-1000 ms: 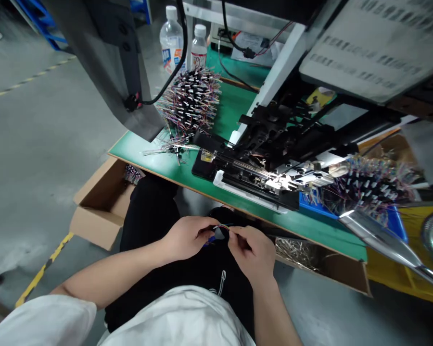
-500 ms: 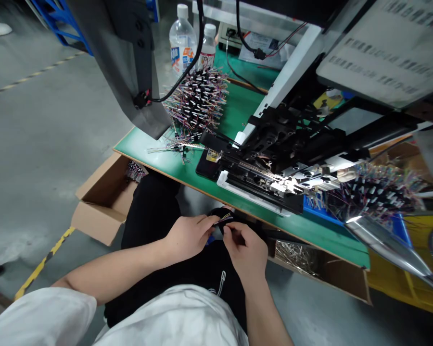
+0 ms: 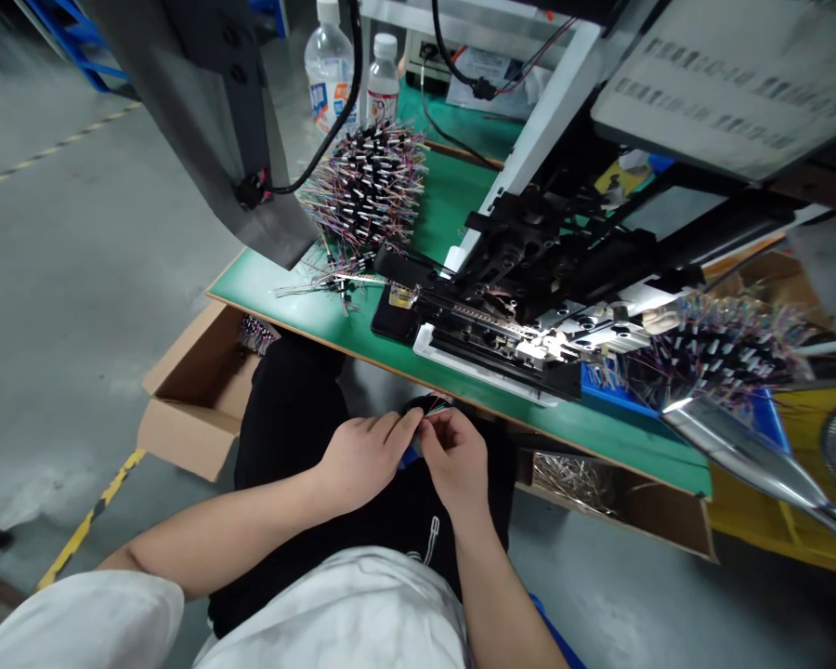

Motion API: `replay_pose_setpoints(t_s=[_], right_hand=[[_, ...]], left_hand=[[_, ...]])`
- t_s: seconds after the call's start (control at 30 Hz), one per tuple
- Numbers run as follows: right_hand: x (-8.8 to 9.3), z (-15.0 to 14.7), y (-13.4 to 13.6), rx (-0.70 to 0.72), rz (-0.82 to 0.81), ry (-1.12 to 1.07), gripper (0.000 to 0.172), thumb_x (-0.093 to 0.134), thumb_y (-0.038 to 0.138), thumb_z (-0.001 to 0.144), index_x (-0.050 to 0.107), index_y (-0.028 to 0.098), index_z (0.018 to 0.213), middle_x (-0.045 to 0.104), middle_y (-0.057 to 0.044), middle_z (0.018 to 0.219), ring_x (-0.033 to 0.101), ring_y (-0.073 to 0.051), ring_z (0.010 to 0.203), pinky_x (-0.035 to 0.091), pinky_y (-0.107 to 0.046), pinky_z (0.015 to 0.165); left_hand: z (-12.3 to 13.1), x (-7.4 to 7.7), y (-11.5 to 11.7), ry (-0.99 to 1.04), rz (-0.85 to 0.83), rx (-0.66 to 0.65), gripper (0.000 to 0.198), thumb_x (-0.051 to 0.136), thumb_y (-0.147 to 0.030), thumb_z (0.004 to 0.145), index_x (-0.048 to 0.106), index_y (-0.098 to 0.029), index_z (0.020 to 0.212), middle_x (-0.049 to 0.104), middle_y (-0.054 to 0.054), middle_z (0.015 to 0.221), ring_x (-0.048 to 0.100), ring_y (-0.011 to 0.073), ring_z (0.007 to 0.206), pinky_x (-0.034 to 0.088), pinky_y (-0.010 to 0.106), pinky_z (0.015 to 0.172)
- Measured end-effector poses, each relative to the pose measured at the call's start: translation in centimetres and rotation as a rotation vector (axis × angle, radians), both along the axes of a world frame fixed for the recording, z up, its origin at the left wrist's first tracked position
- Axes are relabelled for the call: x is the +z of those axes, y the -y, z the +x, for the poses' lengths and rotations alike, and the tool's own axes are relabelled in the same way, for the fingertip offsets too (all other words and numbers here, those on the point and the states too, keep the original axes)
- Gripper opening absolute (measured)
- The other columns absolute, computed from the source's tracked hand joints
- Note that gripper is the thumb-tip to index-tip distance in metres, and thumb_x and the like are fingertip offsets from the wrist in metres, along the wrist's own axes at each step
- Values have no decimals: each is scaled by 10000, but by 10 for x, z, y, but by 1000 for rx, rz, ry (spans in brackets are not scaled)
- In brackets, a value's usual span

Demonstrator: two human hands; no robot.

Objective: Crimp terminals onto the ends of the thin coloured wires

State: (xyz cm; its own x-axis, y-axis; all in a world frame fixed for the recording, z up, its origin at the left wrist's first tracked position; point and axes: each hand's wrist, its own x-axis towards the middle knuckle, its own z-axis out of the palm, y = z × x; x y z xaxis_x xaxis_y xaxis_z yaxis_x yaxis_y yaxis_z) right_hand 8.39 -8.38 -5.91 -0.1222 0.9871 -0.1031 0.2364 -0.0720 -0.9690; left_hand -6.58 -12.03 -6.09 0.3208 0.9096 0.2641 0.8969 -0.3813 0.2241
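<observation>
Over my lap, below the bench edge, my left hand (image 3: 369, 457) and my right hand (image 3: 454, 455) meet at the fingertips. Both are closed around a small bundle of thin coloured wires (image 3: 437, 406), whose loose ends stick out past the fingers. The rest of the bundle is hidden by my fingers. In front of the hands, on the green bench (image 3: 306, 321), stands a black machine (image 3: 502, 325) with a bright lit spot at its working head. A big pile of wire bundles with black and white parts (image 3: 369, 190) lies at the machine's left.
Another wire pile (image 3: 724, 358) sits in a blue tray (image 3: 623, 395) at the right, near a shiny metal tube (image 3: 731, 446). Two bottles (image 3: 383, 79) stand at the back. Cardboard boxes (image 3: 188, 437) flank my legs. A grey bracket (image 3: 279, 228) hangs over the bench's left.
My right hand has moved left, and its fingertips now meet those of my left hand on the wires. The wire ends show less than before. The whole view has shifted slightly.
</observation>
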Motion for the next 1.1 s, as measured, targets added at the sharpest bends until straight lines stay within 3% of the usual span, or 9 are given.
replay_pose_setpoints(t_s=[0.37, 0.5, 0.6, 0.83, 0.93, 1.1], right_hand=[[-6, -3, -3, -54, -2, -128, 98, 606, 161, 795, 537, 198, 735, 514, 40, 657, 472, -116, 578, 411, -235, 552], [-8, -1, -2, -72, -25, -280, 59, 629, 193, 818, 581, 197, 852, 519, 35, 698, 470, -107, 584, 421, -225, 546], [-13, 3, -3, -92, -73, -381, 137, 650, 279, 845, 629, 194, 951, 516, 42, 663, 410, -86, 496, 366, -208, 456], [-13, 7, -8, -88, -235, -616, 129, 696, 302, 829, 643, 189, 798, 412, 92, 488, 310, -50, 398, 254, -165, 387], [-9, 10, -11, -70, -278, -673, 129, 695, 303, 810, 656, 181, 794, 405, 93, 466, 314, -50, 394, 250, -162, 391], [-6, 19, -16, 33, -366, -781, 201, 664, 376, 813, 673, 176, 812, 415, 84, 475, 314, -52, 383, 240, -162, 375]], left_hand=[[5, -4, 0, -12, 19, 6, 404, 482, -108, 912, 463, -111, 1316, 690, 55, 870, 674, 195, 660, 511, 319, 563], [4, -4, -2, 55, 6, 7, 369, 491, -131, 925, 481, -140, 1293, 691, 32, 878, 663, 180, 649, 505, 308, 572], [5, -3, -2, 80, 23, 1, 336, 486, -135, 935, 499, -148, 1270, 688, 19, 856, 653, 170, 629, 486, 296, 554], [6, -1, 0, 125, 27, -9, 274, 469, -163, 963, 544, -153, 1227, 689, 20, 805, 656, 164, 626, 476, 272, 562], [6, -2, -1, 204, -22, -18, 256, 472, -186, 970, 561, -172, 1210, 703, 18, 824, 669, 164, 642, 495, 268, 573], [3, 0, -2, 511, -237, -63, 278, 521, -143, 937, 575, -213, 1201, 728, 23, 1040, 705, 158, 902, 540, 246, 771]])
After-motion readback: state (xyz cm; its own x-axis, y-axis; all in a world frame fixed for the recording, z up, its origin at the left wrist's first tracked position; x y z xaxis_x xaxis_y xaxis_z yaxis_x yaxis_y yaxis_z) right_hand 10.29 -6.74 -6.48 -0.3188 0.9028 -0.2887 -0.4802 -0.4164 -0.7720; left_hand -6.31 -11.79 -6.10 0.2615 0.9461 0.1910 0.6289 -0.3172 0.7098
